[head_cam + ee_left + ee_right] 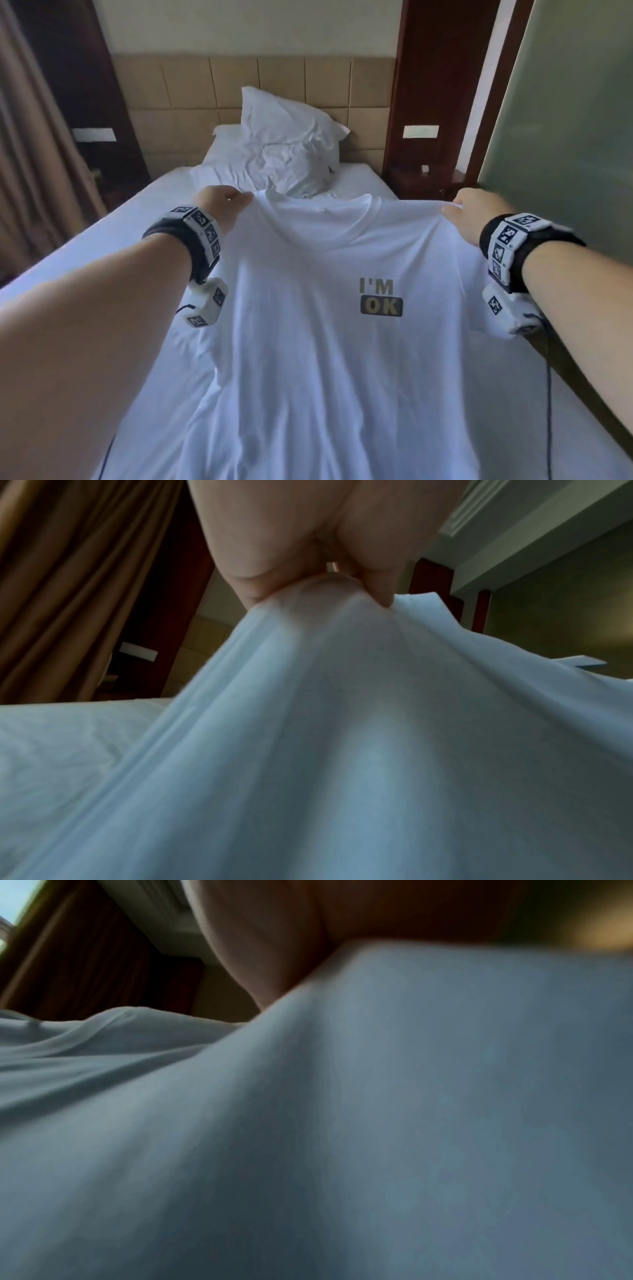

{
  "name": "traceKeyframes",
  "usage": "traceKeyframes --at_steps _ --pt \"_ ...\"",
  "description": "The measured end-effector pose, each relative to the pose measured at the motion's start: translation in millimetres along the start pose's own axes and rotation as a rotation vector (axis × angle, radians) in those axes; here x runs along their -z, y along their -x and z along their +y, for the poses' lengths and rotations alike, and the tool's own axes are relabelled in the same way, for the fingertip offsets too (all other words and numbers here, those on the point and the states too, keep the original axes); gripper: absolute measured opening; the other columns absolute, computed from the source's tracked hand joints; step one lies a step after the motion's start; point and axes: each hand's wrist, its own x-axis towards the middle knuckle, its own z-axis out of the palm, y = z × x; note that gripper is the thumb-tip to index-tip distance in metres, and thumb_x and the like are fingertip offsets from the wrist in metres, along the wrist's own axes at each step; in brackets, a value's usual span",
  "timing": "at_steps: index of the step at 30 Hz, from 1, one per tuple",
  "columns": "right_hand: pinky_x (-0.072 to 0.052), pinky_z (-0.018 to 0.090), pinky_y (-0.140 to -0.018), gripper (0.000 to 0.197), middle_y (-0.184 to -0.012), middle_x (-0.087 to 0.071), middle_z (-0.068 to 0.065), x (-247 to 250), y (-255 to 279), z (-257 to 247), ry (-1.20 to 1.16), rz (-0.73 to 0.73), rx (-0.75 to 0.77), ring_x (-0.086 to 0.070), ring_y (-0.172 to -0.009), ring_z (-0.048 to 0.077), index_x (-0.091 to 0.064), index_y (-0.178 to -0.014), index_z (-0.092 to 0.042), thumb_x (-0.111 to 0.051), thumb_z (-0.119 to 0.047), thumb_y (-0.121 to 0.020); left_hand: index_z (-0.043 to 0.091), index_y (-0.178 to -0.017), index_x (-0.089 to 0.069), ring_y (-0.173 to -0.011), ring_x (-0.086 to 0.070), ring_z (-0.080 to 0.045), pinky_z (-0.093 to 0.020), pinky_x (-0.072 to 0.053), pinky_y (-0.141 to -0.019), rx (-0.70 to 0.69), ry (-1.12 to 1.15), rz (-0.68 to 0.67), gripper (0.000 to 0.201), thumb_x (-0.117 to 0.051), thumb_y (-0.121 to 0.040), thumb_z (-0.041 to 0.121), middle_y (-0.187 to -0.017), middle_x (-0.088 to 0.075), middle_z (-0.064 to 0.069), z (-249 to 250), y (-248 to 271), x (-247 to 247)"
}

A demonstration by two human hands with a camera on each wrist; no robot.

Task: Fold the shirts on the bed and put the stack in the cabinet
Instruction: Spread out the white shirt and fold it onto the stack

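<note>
Filling most of the head view, the bed (85, 274) lies under a plain white sheet and runs away toward a tan padded headboard (191, 92). Spread over its near half is the white T-shirt (308, 359), front side up with the collar toward the headboard. Its upper edge is lifted off the sheet and pulled wide between both hands, while the lower body drapes down onto the mattress in long soft folds. On the chest, right of centre, a small print (381, 301) reads "I'M" in olive letters above "OK" set in a dark box. No other writing can be read; the wrist bands carry only black-and-white square marker patterns.

Beyond the collar a rumpled white pillow (287, 137) leans against the headboard, with bunched white bedding just below it. A brown curtain (30, 144) hangs at the left, and dark red wooden panels stand on either side of the headboard.

The left hand (219, 205) grasps the shirt's left shoulder; the left wrist view shows the thumb and fingers (380, 585) pinching a gathered peak of cloth. The right hand (476, 212) grips the opposite shoulder, its fingers curled over the fabric edge; its own wrist view is blurred and filled with cloth.
</note>
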Motion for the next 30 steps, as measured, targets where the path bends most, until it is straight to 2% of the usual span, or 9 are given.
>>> traceKeyframes --at_steps 4,9,11,16,20,23,26,28,30 --pt "-0.04 0.036 -0.07 0.033 -0.087 -0.054 0.014 -77.8 -50.0 12.9 0.03 -0.08 -0.066 -0.05 -0.079 0.035 -0.047 -0.08 -0.012 -0.047 -0.037 -0.101 0.015 -0.093 -0.069 -0.082 -0.058 -0.028 -0.032 -0.04 -0.073 0.046 -0.075 -0.066 0.029 -0.058 -0.101 0.041 -0.088 -0.064 -0.011 -33.2 -52.8 -73.6" --pt "-0.042 0.038 -0.071 0.035 -0.092 -0.053 0.016 -174.1 -106.3 23.8 0.07 -0.19 -0.097 -0.052 -0.081 0.034 -0.048 -0.09 -0.008 -0.045 -0.04 -0.104 0.008 -0.111 -0.072 -0.085 -0.054 -0.022 -0.033 -0.043 -0.081 0.116 -0.163 -0.155 0.043 -0.055 -0.101 0.046 -0.091 -0.061 -0.006 -82.5 -112.1 -164.2" --pt "-0.043 0.037 -0.07 0.036 -0.092 -0.054 0.016 -207.9 -124.5 26.6 0.073 -0.235 -0.105 -0.053 -0.078 0.033 -0.048 -0.089 -0.007 -0.045 -0.039 -0.105 0.009 -0.111 -0.072 -0.085 -0.054 -0.023 -0.033 -0.043 -0.08 0.155 -0.203 -0.208 0.042 -0.055 -0.101 0.046 -0.09 -0.061 -0.005 -103.0 -130.4 -194.8" --pt "-0.036 0.031 -0.056 0.035 -0.079 -0.051 0.01 -272.9 -156.7 25.9 0.103 -0.287 -0.111 -0.048 -0.064 0.027 -0.045 -0.08 -0.01 -0.049 -0.035 -0.103 0.011 -0.092 -0.065 -0.078 -0.054 -0.027 -0.033 -0.039 -0.073 0.223 -0.249 -0.279 0.034 -0.056 -0.102 0.042 -0.081 -0.057 -0.007 -132.3 -165.1 -249.1" --pt "-0.041 0.033 -0.069 0.028 -0.092 -0.059 0.015 -317.3 -158.3 21.0 0.134 -0.455 -0.081 -0.05 -0.076 0.03 -0.05 -0.088 -0.008 -0.051 -0.032 -0.103 0.016 -0.095 -0.065 -0.087 -0.055 -0.026 -0.031 -0.039 -0.077 0.273 -0.384 -0.422 0.035 -0.049 -0.104 0.045 -0.099 -0.064 -0.005 -156.5 -168.0 -288.4" --pt "-0.046 0.036 -0.072 0.032 -0.085 -0.056 0.012 -328.8 -148.7 29.1 0.069 -0.513 -0.1 -0.053 -0.077 0.03 -0.054 -0.091 -0.012 -0.054 -0.043 -0.1 0.018 -0.094 -0.07 -0.089 -0.063 -0.03 -0.035 -0.051 -0.082 0.336 -0.356 -0.422 0.028 -0.058 -0.098 0.044 -0.098 -0.068 -0.005 -165.8 -162.1 -298.3" --pt "-0.047 0.037 -0.072 0.037 -0.082 -0.059 0.012 -303.1 -149.3 49.3 -0.043 -0.468 -0.162 -0.06 -0.081 0.035 -0.06 -0.088 -0.01 -0.048 -0.043 -0.101 0.021 -0.108 -0.068 -0.101 -0.063 -0.036 -0.047 -0.054 -0.093 0.319 -0.418 -0.345 0.03 -0.062 -0.092 0.046 -0.11 -0.068 -0.011 -147.1 -159.4 -288.9" --pt "-0.049 0.04 -0.089 0.034 -0.106 -0.068 0.014 -280.5 -146.6 70.0 -0.139 -0.487 -0.212 -0.063 -0.103 0.037 -0.066 -0.109 -0.007 -0.047 -0.035 -0.102 0.027 -0.114 -0.068 -0.109 -0.061 -0.035 -0.046 -0.053 -0.094 0.218 -0.367 -0.251 0.027 -0.062 -0.09 0.038 -0.119 -0.066 -0.009 -116.6 -149.9 -284.8" --pt "-0.041 0.038 -0.104 0.038 -0.135 -0.061 0.016 -263.1 -131.5 88.5 -0.121 -0.597 -0.213 -0.054 -0.127 0.034 -0.061 -0.133 -0.006 -0.051 -0.026 -0.103 0.024 -0.112 -0.072 -0.101 -0.065 -0.029 -0.039 -0.055 -0.085 0.097 -0.237 -0.269 0.024 -0.061 -0.091 0.026 -0.116 -0.07 -0.005 -77.9 -130.6 -289.8"
